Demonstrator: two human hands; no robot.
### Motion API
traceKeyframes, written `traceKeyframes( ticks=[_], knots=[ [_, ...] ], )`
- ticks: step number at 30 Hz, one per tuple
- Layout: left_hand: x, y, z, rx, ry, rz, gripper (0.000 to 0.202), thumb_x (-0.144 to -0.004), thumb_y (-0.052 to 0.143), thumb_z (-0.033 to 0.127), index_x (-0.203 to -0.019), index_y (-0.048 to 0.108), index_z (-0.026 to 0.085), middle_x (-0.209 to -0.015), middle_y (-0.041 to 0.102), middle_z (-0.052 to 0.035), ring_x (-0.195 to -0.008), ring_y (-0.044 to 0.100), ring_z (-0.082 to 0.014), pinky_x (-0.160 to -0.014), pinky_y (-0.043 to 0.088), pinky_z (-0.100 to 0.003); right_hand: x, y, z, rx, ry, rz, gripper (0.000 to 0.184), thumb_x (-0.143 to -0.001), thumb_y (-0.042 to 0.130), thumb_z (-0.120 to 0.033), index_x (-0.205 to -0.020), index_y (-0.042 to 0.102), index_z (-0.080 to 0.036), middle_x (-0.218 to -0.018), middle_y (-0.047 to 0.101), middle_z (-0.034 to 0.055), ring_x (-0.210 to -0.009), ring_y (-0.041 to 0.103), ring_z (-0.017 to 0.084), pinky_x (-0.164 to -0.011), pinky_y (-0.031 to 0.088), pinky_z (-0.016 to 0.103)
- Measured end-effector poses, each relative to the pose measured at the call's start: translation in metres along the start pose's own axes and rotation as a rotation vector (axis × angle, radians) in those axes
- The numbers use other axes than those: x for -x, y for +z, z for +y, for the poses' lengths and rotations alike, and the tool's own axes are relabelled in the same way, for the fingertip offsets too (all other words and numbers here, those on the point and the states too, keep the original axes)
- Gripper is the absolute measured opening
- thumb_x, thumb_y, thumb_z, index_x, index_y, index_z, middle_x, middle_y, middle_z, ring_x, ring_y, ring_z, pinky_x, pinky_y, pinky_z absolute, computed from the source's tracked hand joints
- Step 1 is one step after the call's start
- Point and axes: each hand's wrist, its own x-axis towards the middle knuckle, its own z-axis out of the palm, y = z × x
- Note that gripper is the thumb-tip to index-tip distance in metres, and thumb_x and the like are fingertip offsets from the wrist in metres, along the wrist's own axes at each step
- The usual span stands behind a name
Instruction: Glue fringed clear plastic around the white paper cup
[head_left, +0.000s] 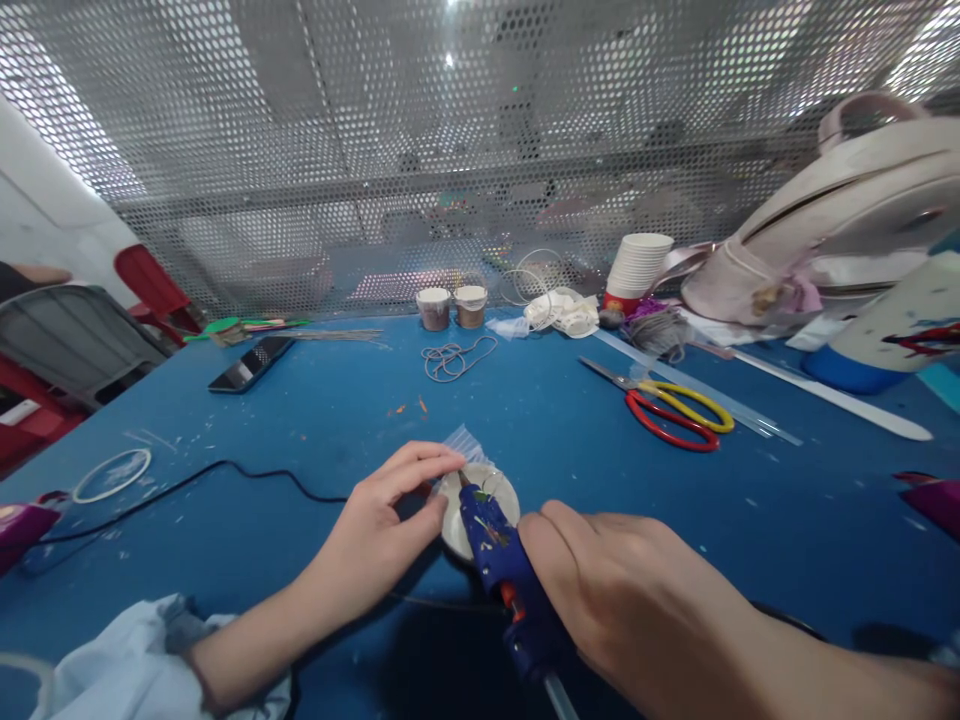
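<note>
My right hand (pixel 607 575) is closed round the handle of a dark blue hot glue gun (pixel 487 530). The gun's nozzle points away from me, over a small round white piece (pixel 504 488) on the table, and a clear glue stick (pixel 559 697) sticks out of its back end. At the left edge of the round piece, my left hand (pixel 394 500) grips with thumb and fingers, the fingertips close to the nozzle. A bit of clear ribbed plastic (pixel 466 443) shows just beyond those fingers. The underside of the round piece is hidden.
Scissors (pixel 675 412) with red and yellow handles lie to the right, near clear glue sticks (pixel 742 415). Farther back are two small tubs (pixel 433 310), grey cord (pixel 450 362), stacked paper cups (pixel 639 268) and a bag (pixel 840 210). A phone (pixel 253 364) and black cable (pixel 247 468) lie left.
</note>
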Motion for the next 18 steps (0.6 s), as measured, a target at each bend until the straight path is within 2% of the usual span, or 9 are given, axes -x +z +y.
traceKeyframes(
  ticks=[5,11,18],
  knots=[
    [0.0,0.001,-0.002,0.006,0.007,-0.001,0.031,-0.081,0.053,0.012,-0.105,0.069,0.024,-0.11,0.063,-0.0034,-0.099,0.06,-0.0141,-0.081,0.05,-0.024,0.0,-0.013,-0.004,0.084,0.035,-0.08,0.017,-0.069,0.05,-0.004,-0.07,0.049,-0.021,-0.057,0.056,0.0018,-0.042,0.051,0.017,-0.042,0.022,0.031],
    [0.001,0.001,-0.002,0.019,0.02,-0.001,0.03,-0.082,0.053,0.012,-0.104,0.069,0.025,-0.11,0.063,-0.0026,-0.102,0.06,-0.0137,-0.087,0.048,-0.024,0.003,0.001,-0.003,0.069,-0.019,0.083,0.019,-0.06,0.053,-0.004,-0.067,0.048,-0.021,-0.051,0.05,-0.0011,-0.034,0.041,0.015,-0.038,0.017,0.03],
    [0.003,0.0,-0.004,0.022,0.026,-0.009,0.032,-0.081,0.053,0.011,-0.105,0.069,0.025,-0.113,0.063,-0.0029,-0.105,0.06,-0.0148,-0.088,0.048,-0.025,0.001,0.006,-0.003,0.022,-0.026,0.086,0.017,-0.065,0.049,-0.005,-0.067,0.049,-0.021,-0.052,0.05,-0.0002,-0.035,0.043,0.017,-0.038,0.018,0.03]
  ],
)
